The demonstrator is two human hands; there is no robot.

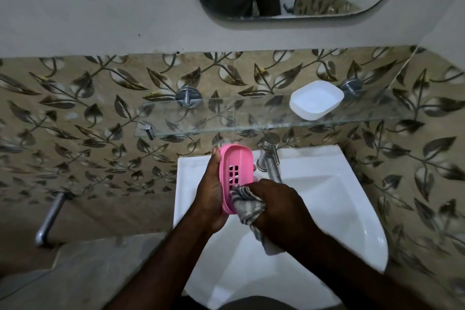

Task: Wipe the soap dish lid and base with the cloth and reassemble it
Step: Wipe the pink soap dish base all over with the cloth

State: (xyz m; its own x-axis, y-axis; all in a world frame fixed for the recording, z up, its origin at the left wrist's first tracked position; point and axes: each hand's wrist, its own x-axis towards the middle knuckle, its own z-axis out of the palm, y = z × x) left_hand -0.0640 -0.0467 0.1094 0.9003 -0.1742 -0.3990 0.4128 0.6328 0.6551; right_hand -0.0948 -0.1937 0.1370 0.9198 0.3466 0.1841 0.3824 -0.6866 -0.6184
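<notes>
One pink soap dish base (236,171) is over the sink (339,196), left hand (214,189) curled round its edge. Right hand (279,206) is clenched on the cloth (247,205), pressing it into the base. The white lid (316,99) sits on the glass shelf (214,113).

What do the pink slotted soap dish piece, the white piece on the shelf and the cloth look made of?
Pink slotted soap dish piece: moulded plastic, smooth with a soft sheen, slots cut clean. White piece: probably plastic too, milky, faintly translucent, rounded moulded corners. Cloth: woven fabric, perhaps cotton, matte, grey-and-white checks, soft folds.
</notes>
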